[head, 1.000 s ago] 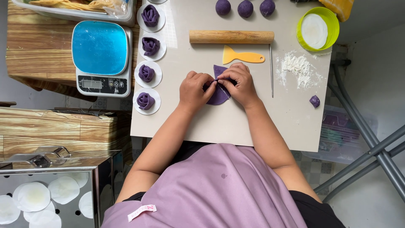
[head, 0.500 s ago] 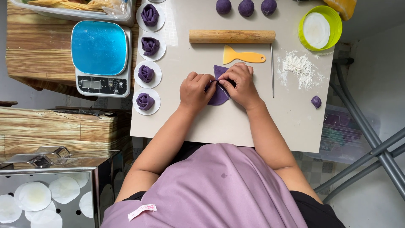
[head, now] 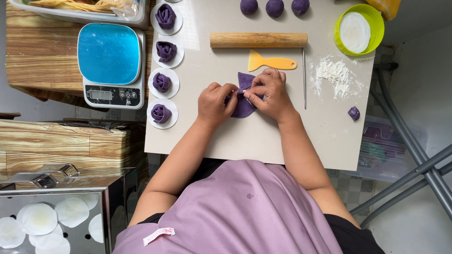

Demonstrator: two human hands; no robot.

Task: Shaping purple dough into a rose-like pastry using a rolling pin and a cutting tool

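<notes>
1. The dough (head: pixel 244 101) lies on the board (head: pixel 263 136), just below the scraper (head: pixel 272 62).
2. The left hand (head: pixel 215 101) and right hand (head: pixel 269 94) are closed, pinching its folded edge.
3. Roll slowly, keeping the layers even, like the 4 roses (head: pixel 161 114) left of the dough.
</notes>
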